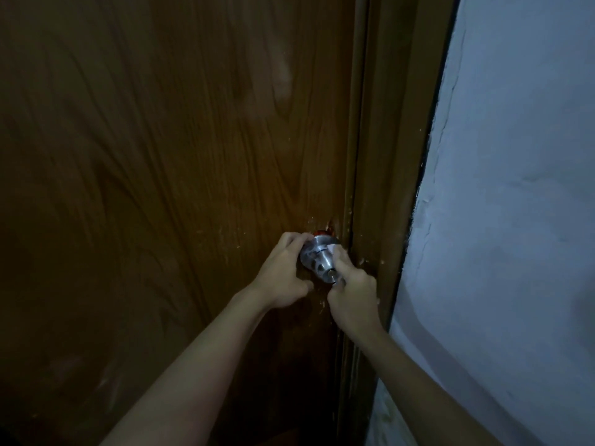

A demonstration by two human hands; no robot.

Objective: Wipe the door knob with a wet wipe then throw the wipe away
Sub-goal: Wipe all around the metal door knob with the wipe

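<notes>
Down at the lower middle of the head view, both my hands meet on the door knob (318, 263), a silver metal one set close to the latch edge of the brown wooden door (167, 175). My left hand (283, 273) comes in from the left with its fingers curled over the knob's upper left side, near the round plate against the wood, while the thumb lies lower and apart, pointing toward the knob's underside. My right hand (352, 296) comes up from below right, fingers curled round the wet wipe (336, 252), a small white wad pressed onto the knob's right side. Only a corner of the wipe shows above my knuckles and a sliver below them; the rest is hidden inside the grip. Between the two hands the knob's shiny face and its keyhole centre stay uncovered. A bit of red shows just above the knob, too small to tell what it is.

Just to the right of my right hand runs the door frame (386, 188), a dark brown strip slanting upward, and beyond it a pale blue wall (515, 188) with rough, uneven plaster. Room on that side is tight, my knuckles nearly at the frame. Leftward and upward the door surface spreads wide and bare, scuffed with pale flecks around the knob. The light is dim.
</notes>
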